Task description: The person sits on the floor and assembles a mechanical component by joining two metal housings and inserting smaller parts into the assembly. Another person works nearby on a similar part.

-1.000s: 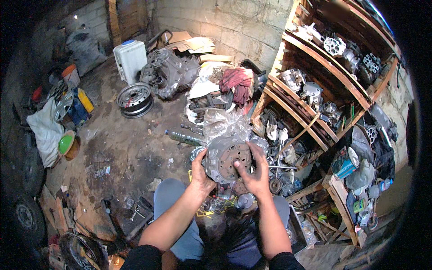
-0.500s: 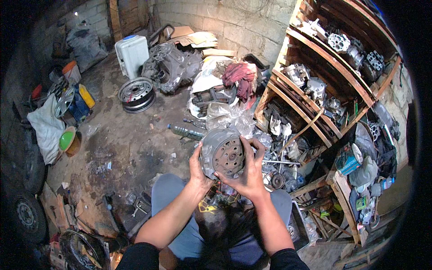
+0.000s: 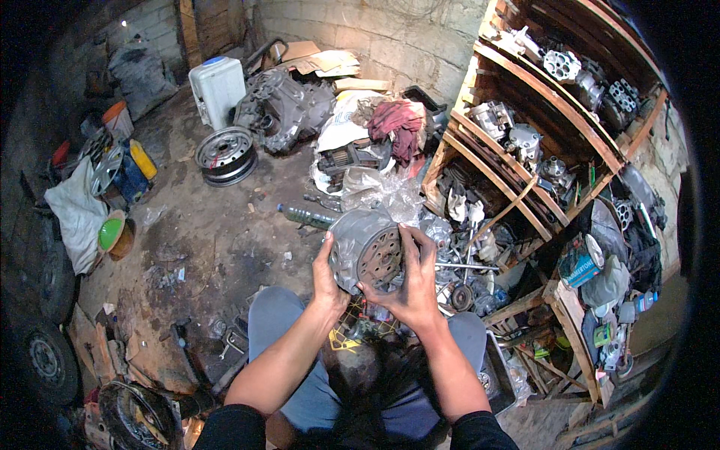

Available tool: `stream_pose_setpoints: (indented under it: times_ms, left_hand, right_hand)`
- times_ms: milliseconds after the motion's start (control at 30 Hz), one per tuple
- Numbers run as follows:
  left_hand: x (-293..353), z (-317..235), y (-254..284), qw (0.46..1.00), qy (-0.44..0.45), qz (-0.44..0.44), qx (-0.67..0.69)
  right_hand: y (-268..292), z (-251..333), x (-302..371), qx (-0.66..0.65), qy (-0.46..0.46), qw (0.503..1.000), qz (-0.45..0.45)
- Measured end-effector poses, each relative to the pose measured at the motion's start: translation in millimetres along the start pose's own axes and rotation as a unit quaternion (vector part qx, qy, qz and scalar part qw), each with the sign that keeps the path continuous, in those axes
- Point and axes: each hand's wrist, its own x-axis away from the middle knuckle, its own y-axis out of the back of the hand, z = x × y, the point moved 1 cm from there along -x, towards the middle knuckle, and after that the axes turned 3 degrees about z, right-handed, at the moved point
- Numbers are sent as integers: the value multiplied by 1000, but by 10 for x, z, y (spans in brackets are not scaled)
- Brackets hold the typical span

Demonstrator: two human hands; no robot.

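- Overall, a wooden shelf rack (image 3: 555, 91) is standing at the far right, and metal castings are sitting on its levels.
- A large grey casting (image 3: 283, 112) is lying on the floor (image 3: 206, 225), far and slightly left of the hands.
- A white container (image 3: 217, 94) with a blue cap is standing just left of this casting.
- A bare wheel rim (image 3: 225, 154) is lying on the near side of the container.
- A round metal part (image 3: 351, 244) is being held in front of the knees (image 3: 274, 319), between both hands; its brown, perforated face is turning toward the right.
- The right hand (image 3: 411, 292) is spanning this face: the thumb is pressing near its near edge, and the widely parted fingers are gripping the far right rim.
- The left hand (image 3: 327, 281) is supporting the left side with partly curled fingers; some are hiding behind the part.
- A clear bottle (image 3: 307, 215) is lying beyond the left hand.
- A small spanner (image 3: 232, 346) is lying near left.
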Motion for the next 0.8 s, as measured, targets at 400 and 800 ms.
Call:
stream_pose_setpoints:
  times_ms: [400, 800]
  left_hand:
    - [-103, 4, 78, 1000, -17, 12, -14]
    - [-65, 8, 82, 999, 40, 30, 12]
  right_hand:
    - [2, 53, 24, 0, -28, 999, -26]
    - [205, -113, -100, -145, -110, 982, -57]
